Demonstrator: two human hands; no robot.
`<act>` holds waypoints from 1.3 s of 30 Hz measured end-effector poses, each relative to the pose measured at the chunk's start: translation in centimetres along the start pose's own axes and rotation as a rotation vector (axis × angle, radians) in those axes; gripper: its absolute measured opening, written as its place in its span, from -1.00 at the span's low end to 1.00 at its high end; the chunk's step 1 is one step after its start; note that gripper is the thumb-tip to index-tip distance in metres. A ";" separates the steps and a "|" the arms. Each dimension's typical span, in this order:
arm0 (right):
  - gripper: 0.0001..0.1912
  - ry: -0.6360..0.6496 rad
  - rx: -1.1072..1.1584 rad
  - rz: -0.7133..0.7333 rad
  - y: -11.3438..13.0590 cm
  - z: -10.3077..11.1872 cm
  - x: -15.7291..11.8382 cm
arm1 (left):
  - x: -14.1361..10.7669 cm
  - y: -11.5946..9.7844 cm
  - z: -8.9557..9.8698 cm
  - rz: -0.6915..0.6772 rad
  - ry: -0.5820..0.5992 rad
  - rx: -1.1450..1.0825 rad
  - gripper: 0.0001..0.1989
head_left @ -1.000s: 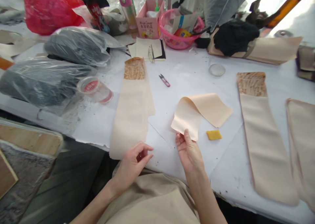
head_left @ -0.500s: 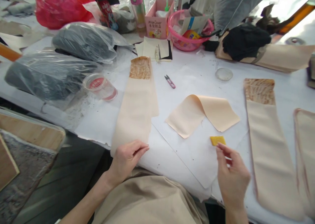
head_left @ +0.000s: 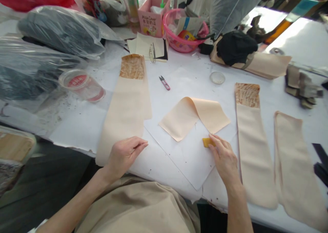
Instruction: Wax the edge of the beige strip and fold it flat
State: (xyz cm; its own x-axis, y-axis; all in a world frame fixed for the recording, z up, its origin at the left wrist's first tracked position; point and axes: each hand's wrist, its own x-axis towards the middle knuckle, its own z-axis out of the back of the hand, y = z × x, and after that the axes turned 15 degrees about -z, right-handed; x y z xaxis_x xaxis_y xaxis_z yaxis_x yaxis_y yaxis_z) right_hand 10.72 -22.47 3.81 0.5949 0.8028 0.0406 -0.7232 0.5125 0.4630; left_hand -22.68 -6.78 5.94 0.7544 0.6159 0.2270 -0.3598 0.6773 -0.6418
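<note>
My left hand (head_left: 127,153) is closed in a pinch above the table's front edge, beside the lower end of a long beige strip (head_left: 125,106); what its fingertips hold, if anything, is too small to name. My right hand (head_left: 223,155) has thumb and fingers on a small yellow piece (head_left: 206,142) lying on the white sheet. Just beyond the yellow piece lies a folded peach strip (head_left: 179,120), bent over itself. The long strip at left has a brown, smeared far end. Another beige strip (head_left: 252,140) with a brown-streaked end lies right of my right hand.
Small snips (head_left: 164,83) lie at mid-table, near a round clear lid (head_left: 217,78). A tipped plastic cup (head_left: 84,85) and bagged dark bundles (head_left: 64,31) are at left. Behind stand a pink box (head_left: 152,17) and pink basket (head_left: 179,43). More beige pieces (head_left: 294,151) lie at right.
The view has shifted right, so the table's objects appear further left. My right hand has turned over the yellow piece, its fingers now covering more of it. My left hand keeps its pinch.
</note>
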 end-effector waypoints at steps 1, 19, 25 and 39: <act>-0.61 0.008 -0.007 0.011 0.0 0.0 0.1 | 0.7 0.0 -0.3 -0.007 0.006 0.010 -0.85; -0.50 -0.049 0.218 -0.262 1.9 0.9 -2.4 | 11.0 5.0 -4.1 -0.399 0.108 0.128 -0.84; -0.71 0.059 0.410 -0.198 6.9 -0.7 -0.1 | 11.0 5.7 -4.4 -0.425 0.095 0.085 -0.83; -0.81 0.184 0.247 0.241 13.1 -7.1 3.4 | 11.6 5.9 -4.8 -0.409 0.087 0.013 -0.93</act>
State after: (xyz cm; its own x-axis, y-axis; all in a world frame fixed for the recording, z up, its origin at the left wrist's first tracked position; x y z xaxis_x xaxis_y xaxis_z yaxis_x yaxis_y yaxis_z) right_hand 0.76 -10.80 3.71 0.3288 0.9441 0.0254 -0.7151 0.2313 0.6596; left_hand -13.36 2.41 1.28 0.8800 0.2587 0.3982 -0.0269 0.8644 -0.5022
